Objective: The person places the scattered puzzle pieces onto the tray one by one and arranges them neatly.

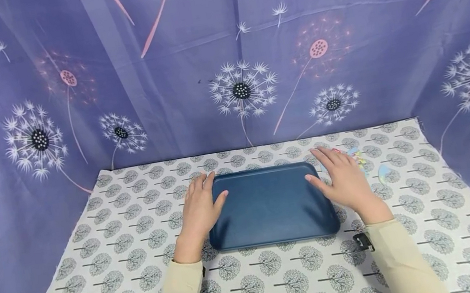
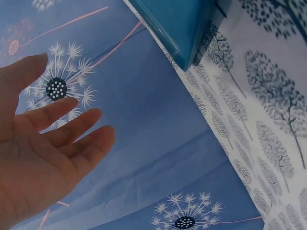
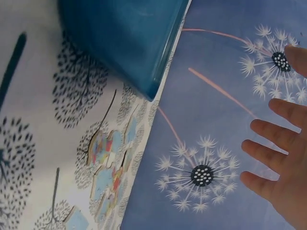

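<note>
A dark blue rectangular tray (image 1: 270, 206) lies flat on the patterned cloth, between both hands. Over its left edge hovers my left hand (image 1: 200, 208), its fingers spread and relaxed. My right hand (image 1: 341, 178) is at the tray's right side with fingers extended and thumb over the rim. Both wrist views show the hands apart from the tray: the left hand (image 2: 53, 139) and the right hand (image 3: 283, 148) hold nothing. Small colourful flat pieces (image 3: 106, 177) lie on the cloth beyond the tray's right side, partly hidden by my right hand in the head view.
The table is covered by a white cloth (image 1: 131, 280) printed with grey trees. One light blue piece (image 1: 383, 173) lies a little apart from the others on the right. A purple dandelion-print curtain (image 1: 190, 97) hangs behind the table and along both sides.
</note>
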Demonstrator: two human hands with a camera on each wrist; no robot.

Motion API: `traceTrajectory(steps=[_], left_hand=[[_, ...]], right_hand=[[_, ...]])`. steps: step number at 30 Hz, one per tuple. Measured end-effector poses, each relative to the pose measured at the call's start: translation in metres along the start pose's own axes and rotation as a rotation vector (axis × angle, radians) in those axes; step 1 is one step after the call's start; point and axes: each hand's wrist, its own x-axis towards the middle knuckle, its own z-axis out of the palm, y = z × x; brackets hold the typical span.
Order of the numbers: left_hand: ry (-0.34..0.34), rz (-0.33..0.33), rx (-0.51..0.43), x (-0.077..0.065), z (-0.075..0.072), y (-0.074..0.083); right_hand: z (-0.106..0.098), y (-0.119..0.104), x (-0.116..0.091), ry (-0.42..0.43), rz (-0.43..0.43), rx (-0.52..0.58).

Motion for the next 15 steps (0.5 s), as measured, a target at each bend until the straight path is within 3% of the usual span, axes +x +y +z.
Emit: traceTrajectory(steps=[5, 15], left_hand=[[-0.02, -0.02, -0.031, 0.0, 0.001, -0.003], [-0.1, -0.16, -0.088, 0.002, 0.005, -0.012]], right_hand=[[-0.001, 0.008, 0.0, -0.036, 0.032, 0.028], [0.003, 0.027, 0.0, -0.082, 0.057, 0.096]])
